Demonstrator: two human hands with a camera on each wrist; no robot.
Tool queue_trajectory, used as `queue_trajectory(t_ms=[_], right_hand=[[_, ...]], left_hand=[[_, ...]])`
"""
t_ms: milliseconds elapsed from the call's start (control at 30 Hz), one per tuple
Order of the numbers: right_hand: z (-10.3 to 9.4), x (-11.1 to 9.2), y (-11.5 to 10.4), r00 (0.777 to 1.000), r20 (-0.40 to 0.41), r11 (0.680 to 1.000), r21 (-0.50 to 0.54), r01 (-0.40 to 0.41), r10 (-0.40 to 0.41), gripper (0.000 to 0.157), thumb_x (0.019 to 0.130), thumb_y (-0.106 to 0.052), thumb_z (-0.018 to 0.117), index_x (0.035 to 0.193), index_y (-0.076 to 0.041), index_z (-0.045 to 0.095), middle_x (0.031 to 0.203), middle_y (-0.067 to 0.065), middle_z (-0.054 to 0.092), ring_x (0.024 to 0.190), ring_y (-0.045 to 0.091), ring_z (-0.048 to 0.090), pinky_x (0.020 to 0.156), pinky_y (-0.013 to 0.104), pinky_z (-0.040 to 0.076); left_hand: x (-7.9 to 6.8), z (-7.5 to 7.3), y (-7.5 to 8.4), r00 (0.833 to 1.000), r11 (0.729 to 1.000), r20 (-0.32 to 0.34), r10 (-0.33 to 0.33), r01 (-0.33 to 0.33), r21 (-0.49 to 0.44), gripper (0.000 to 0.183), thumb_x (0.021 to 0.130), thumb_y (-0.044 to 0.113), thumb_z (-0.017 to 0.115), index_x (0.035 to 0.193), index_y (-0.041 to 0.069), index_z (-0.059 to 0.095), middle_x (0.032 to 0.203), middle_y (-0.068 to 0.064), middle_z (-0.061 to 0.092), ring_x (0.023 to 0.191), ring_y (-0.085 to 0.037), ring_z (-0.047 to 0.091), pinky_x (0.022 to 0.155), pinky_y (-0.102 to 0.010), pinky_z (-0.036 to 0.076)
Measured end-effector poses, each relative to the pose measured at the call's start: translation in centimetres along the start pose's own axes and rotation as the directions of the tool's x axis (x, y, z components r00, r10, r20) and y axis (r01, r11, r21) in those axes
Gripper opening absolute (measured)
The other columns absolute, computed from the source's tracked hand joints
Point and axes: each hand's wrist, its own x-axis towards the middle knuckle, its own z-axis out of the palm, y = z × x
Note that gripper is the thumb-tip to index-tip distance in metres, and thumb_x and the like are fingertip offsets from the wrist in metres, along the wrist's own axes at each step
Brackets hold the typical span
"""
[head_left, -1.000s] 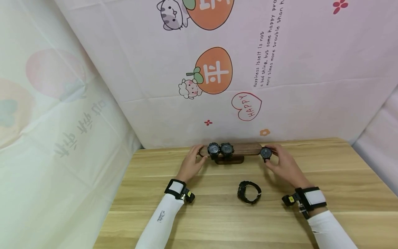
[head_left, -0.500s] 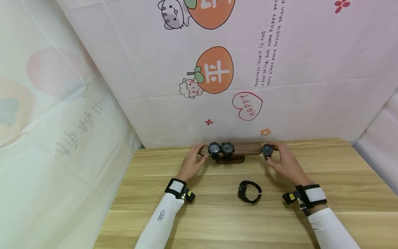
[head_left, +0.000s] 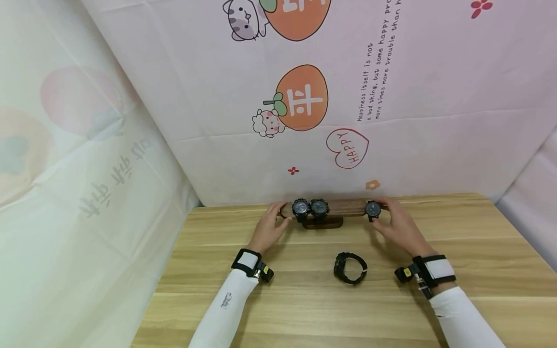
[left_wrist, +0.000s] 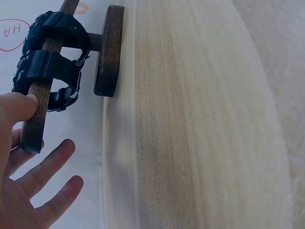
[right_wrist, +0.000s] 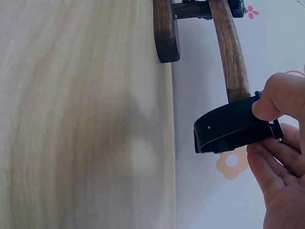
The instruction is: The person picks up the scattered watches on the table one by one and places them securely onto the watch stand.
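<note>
A dark wooden watch stand (head_left: 345, 208) stands at the back of the table, with two black watches (left_wrist: 45, 64) strapped round its bar left of the middle. My left hand (head_left: 266, 231) grips the bar's left end, thumb on the near side; two of its fingers spread free in the left wrist view. At the other end my right hand (head_left: 402, 229) pinches a black watch (right_wrist: 233, 124) between thumb and fingers. Its band forms a closed loop at the bar's tip; whether the tip has entered the loop I cannot tell.
Another black watch (head_left: 341, 268) lies on its side on the wood-grain table (head_left: 296, 299), in front of the stand. A white printed cloth (head_left: 243, 169) hangs close behind the table's back edge. Pale cloth (head_left: 109, 241) also hangs along the left.
My right hand has raised the watch slightly, level with the bar's right end. The left hand keeps its grip on the stand. The head view has shifted a little.
</note>
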Motion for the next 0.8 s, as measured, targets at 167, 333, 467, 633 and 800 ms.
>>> queue_trajectory(t_ms=[167, 333, 467, 633, 800], right_hand=[[0.23, 0.04, 0.29, 1.000, 0.011, 1.000, 0.011, -0.006, 0.005, 0.060, 0.077, 0.002, 0.072, 0.131, 0.005, 0.047, 0.125, 0.023, 0.053, 0.113, 0.041, 0.051, 0.095, 0.058, 0.045], [0.31, 0.14, 0.34, 1.000, 0.021, 1.000, -0.005, -0.022, 0.022, 0.061, 0.078, -0.002, 0.072, 0.133, 0.004, 0.045, 0.127, 0.023, 0.052, 0.114, 0.040, 0.050, 0.095, 0.058, 0.044], [0.43, 0.28, 0.44, 1.000, 0.022, 1.000, -0.022, -0.017, 0.017, 0.061, 0.079, -0.004, 0.071, 0.133, 0.004, 0.046, 0.127, 0.023, 0.052, 0.114, 0.041, 0.050, 0.095, 0.059, 0.044], [0.70, 0.46, 0.60, 0.999, 0.031, 0.999, -0.034, -0.016, 0.017, 0.062, 0.079, -0.004, 0.071, 0.134, 0.004, 0.046, 0.128, 0.024, 0.051, 0.116, 0.041, 0.048, 0.096, 0.060, 0.043], [0.80, 0.59, 0.48, 0.999, 0.042, 0.999, -0.034, -0.021, 0.022, 0.062, 0.080, -0.005, 0.071, 0.136, 0.003, 0.045, 0.130, 0.024, 0.050, 0.116, 0.041, 0.048, 0.096, 0.061, 0.043]], left_hand=[[0.00, 0.02, 0.03, 1.000, 1.000, 0.007, -0.002, 0.002, 0.002, 0.057, 0.097, 0.039, 0.056, 0.148, 0.025, 0.037, 0.146, 0.001, 0.043, 0.123, -0.016, 0.047, 0.097, -0.035, 0.048], [0.04, 0.01, -0.02, 1.000, 1.000, 0.005, -0.002, 0.002, -0.010, 0.056, 0.097, 0.038, 0.057, 0.148, 0.025, 0.037, 0.145, 0.001, 0.042, 0.122, -0.016, 0.048, 0.096, -0.034, 0.049], [0.08, 0.04, -0.06, 1.000, 1.000, 0.003, 0.001, -0.001, -0.011, 0.056, 0.097, 0.038, 0.057, 0.148, 0.025, 0.037, 0.145, 0.001, 0.043, 0.121, -0.015, 0.049, 0.096, -0.033, 0.049], [0.08, 0.18, -0.21, 1.000, 1.000, 0.004, 0.009, -0.009, -0.005, 0.056, 0.097, 0.042, 0.055, 0.148, 0.025, 0.037, 0.147, -0.002, 0.042, 0.122, -0.017, 0.048, 0.096, -0.034, 0.049], [0.07, 0.30, -0.42, 1.000, 1.000, -0.003, 0.017, -0.017, -0.008, 0.056, 0.097, 0.042, 0.054, 0.148, 0.025, 0.037, 0.146, -0.002, 0.043, 0.123, -0.016, 0.048, 0.096, -0.034, 0.049]])
